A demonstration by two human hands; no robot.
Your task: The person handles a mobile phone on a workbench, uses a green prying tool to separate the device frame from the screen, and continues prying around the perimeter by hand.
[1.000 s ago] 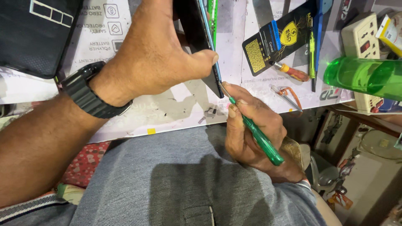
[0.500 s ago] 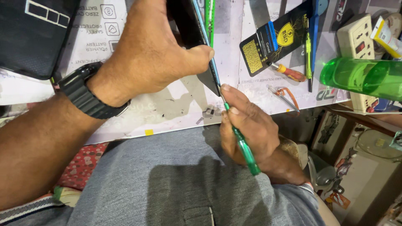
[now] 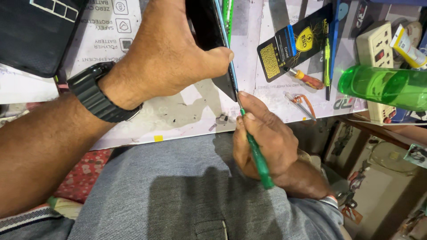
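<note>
My left hand (image 3: 169,53), with a black watch (image 3: 95,95) on its wrist, grips a thin dark tablet-like device (image 3: 211,31) and holds it on edge over the work mat. My right hand (image 3: 262,138) is closed around a green-handled screwdriver (image 3: 258,158). The tool's tip meets the lower corner of the device, just under my left thumb.
A white work mat (image 3: 178,120) covers the bench. On it lie a black and yellow packet (image 3: 289,46), an orange screwdriver (image 3: 304,78), a green pen (image 3: 328,58) and tweezers (image 3: 300,104). A green bottle (image 3: 382,86) and a white power strip (image 3: 378,44) sit at the right. A black case (image 3: 35,31) lies top left.
My right hand has slid the screwdriver slightly, keeping its tip at the device's lower corner. My left hand keeps its grip on the device.
</note>
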